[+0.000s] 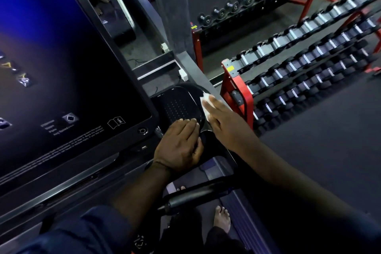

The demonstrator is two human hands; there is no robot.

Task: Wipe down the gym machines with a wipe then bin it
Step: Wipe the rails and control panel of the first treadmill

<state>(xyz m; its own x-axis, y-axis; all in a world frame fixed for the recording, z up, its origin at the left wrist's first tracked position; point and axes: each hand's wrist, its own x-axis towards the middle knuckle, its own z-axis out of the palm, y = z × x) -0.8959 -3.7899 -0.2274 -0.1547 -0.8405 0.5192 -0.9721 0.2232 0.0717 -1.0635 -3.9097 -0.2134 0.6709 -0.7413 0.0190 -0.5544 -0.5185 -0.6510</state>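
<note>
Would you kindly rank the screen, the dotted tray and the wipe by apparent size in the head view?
1. screen, though it is nearest the camera
2. dotted tray
3. wipe, partly hidden under the right hand

We see our right hand [224,121] pressing a white wipe [206,105] with straight fingers against the right rim of the machine's black console tray [177,105]. Our left hand [179,142] rests flat on the tray's near edge, beside the blue screen [61,57]. A red dumbbell rack [235,80] stands on the right.
</note>
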